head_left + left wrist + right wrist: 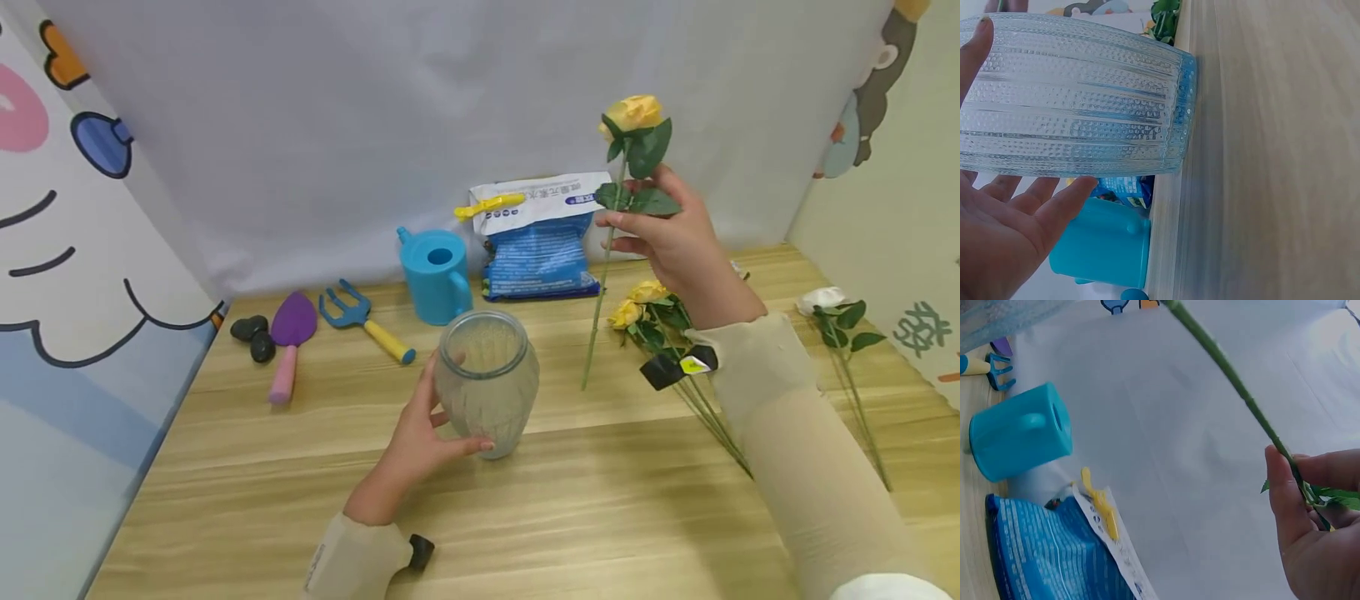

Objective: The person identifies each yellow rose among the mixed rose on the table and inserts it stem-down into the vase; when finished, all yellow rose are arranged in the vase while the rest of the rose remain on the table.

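1. The yellow artificial rose on its long green stem [609, 242] stands nearly upright in the air, right of the ribbed, dimpled clear glass vase [487, 379]. Its stem tip hangs just above the wooden table [600, 517], bloom uppermost, so the stem points down and the flower stays clear of everything.
2. My right hand [678, 242] holds it high on the stem, by the leaves. In the right wrist view my thumb [1285, 500] presses the stem against my curled fingers, a pinch rather than a fist.
3. That wrist is raised, forearm angled up from the table.
4. The vase stands upright on the table, mouth open upward, near the table's middle.
5. My left hand [420, 433] steadies it from the left: palm against the glass, fingers fairly straight and wrapped loosely round the side. I think the thumb sits near the rim, though the head view is unclear there.
6. Beyond lie more yellow roses [652, 317], a turquoise plastic watering can [435, 275] and a blue bag [536, 242].
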Motion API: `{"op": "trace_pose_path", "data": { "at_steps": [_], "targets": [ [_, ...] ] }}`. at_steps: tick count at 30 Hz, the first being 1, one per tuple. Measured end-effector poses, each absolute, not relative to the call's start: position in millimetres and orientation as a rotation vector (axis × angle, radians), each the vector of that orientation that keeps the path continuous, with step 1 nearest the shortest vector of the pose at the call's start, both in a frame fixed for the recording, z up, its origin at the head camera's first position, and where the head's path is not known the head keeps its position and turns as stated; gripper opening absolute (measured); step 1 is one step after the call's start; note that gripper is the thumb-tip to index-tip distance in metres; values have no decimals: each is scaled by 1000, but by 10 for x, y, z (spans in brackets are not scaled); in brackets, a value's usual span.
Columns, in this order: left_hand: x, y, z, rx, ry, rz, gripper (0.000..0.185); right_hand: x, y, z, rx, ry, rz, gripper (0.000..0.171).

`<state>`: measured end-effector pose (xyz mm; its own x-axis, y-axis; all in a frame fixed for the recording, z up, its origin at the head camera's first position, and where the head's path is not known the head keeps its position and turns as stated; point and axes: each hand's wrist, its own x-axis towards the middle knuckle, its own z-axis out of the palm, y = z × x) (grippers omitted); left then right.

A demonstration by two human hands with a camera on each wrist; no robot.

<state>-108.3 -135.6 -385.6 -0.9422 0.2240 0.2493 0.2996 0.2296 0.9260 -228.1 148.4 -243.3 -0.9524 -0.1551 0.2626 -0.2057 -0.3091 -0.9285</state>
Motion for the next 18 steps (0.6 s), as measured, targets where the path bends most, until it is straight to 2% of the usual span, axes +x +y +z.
{"op": "trace_pose_path", "data": {
  "at_steps": [5, 12, 18],
  "targets": [
    [-1122, -1379, -3929, -516, -2414, -1829, 113, -2267, 1160, -2316, 585, -1838, 2474, 63],
    [-1114, -1355, -3881, -482, -2431, -1835, 114, -2263, 836, -2081, 593, -1764, 2486, 58],
    [-991, -1316, -3648, -458, -2449, -1839, 109, -2318, 634, -1981, 587, -1781, 2442, 54]
  ]
}}
